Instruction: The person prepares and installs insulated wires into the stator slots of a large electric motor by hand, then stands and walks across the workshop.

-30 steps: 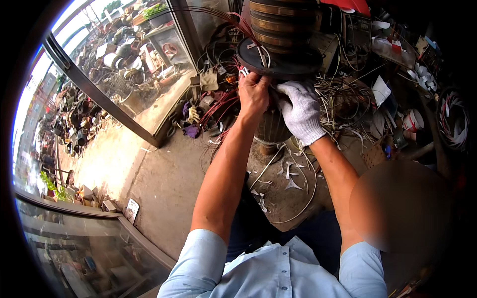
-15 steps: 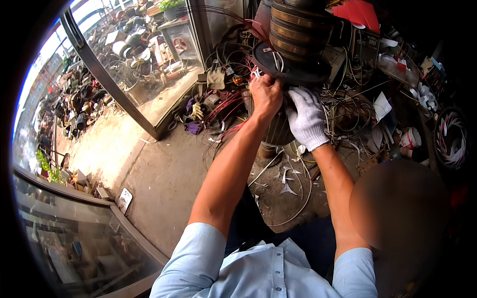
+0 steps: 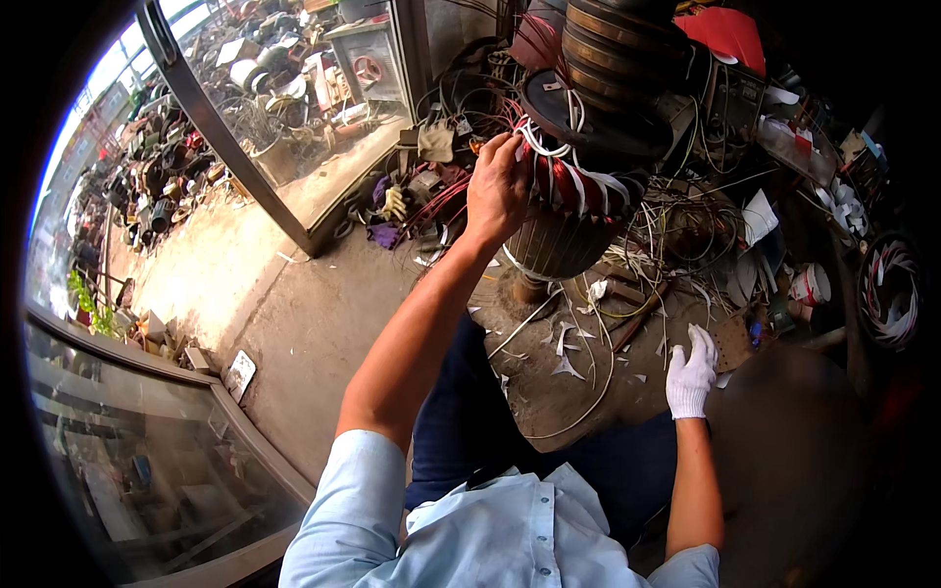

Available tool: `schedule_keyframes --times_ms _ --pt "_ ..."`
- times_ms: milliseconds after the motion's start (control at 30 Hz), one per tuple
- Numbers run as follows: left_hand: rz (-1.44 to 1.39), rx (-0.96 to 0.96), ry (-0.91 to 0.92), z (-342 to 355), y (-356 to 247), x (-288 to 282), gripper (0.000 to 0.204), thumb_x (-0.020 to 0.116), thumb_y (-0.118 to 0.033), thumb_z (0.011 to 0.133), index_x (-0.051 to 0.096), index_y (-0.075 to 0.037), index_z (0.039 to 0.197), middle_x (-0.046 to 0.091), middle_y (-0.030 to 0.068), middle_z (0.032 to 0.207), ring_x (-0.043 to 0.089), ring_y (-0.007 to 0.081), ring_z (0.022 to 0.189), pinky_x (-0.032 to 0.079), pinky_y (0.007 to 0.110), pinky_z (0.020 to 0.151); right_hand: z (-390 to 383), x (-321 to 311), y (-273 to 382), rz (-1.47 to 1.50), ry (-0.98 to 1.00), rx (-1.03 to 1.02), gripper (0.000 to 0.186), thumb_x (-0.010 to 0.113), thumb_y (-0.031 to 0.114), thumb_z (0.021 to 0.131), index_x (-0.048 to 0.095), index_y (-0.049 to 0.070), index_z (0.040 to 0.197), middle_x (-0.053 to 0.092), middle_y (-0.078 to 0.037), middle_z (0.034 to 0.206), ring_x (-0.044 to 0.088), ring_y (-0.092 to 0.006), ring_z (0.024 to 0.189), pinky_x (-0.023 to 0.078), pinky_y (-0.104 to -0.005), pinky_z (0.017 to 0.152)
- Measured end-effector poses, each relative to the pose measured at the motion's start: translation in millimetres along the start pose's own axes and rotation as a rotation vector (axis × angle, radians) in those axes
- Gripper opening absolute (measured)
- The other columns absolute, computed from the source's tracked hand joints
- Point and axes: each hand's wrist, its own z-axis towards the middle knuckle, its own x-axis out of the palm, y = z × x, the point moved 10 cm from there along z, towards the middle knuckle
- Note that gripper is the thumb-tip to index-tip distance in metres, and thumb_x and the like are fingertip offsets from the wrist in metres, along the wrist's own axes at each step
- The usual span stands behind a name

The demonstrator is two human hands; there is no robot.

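A large wound rotor stands upright in front of me, its copper-coloured slip rings (image 3: pixel 619 44) on top above a black disc (image 3: pixel 561 113). Beneath the disc sit red coils wrapped with white tape (image 3: pixel 578 186), over a ribbed dark core (image 3: pixel 557 240). White sleeved leads (image 3: pixel 541 137) loop out by the disc. My bare left hand (image 3: pixel 498 191) is at the left side of the coils, fingers bent together beside the leads; what they grip is hidden. My right hand (image 3: pixel 692 372), in a white knitted glove, is held away from the rotor above my right knee, fingers apart and holding nothing.
Tangled wires (image 3: pixel 686 225) and scrap crowd the floor right of the rotor. White paper scraps (image 3: pixel 567 365) lie before it. A wire coil ring (image 3: pixel 890 289) is at far right. Left are a glass door frame (image 3: pixel 230 137) and heaps of motor parts (image 3: pixel 157 211).
My right hand has left the rotor and moved down and right, near my knee. My left hand has shifted slightly left and down, uncovering the red and white coils. The view has shifted a little.
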Motion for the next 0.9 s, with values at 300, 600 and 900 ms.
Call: schedule_keyframes --times_ms 300,600,900 --pt "0.064 -0.122 -0.031 24 10 4 0.029 0.061 -0.026 0.097 0.074 -0.003 0.108 0.069 0.0150 0.123 0.068 0.0358 0.104 0.054 0.042 0.090 -64 -42 -137 -0.241 0.107 0.390 0.041 0.065 0.014 0.093 0.061 0.002 0.131 0.061 -0.017 0.135 0.058 -0.0328 0.125 0.045 -0.0415 0.108" --pt "0.153 0.015 0.007 22 -5 19 0.037 0.066 -0.033 0.094 0.071 -0.009 0.121 0.064 0.0147 0.133 0.065 0.0365 0.113 0.051 0.046 0.096 -62 -21 -128 -0.110 0.072 0.457 0.035 0.063 0.016 0.094 0.064 0.002 0.126 0.066 -0.015 0.128 0.060 -0.0323 0.122 0.045 -0.0417 0.106" --pt "0.148 0.057 0.113 24 -14 30 0.043 0.055 -0.035 0.101 0.063 -0.006 0.132 0.054 0.0197 0.143 0.053 0.0389 0.128 0.042 0.044 0.108 -53 -22 -98 -0.120 0.055 0.367 0.033 0.062 0.019 0.095 0.065 0.007 0.126 0.066 -0.013 0.128 0.060 -0.0324 0.120 0.046 -0.0422 0.104"
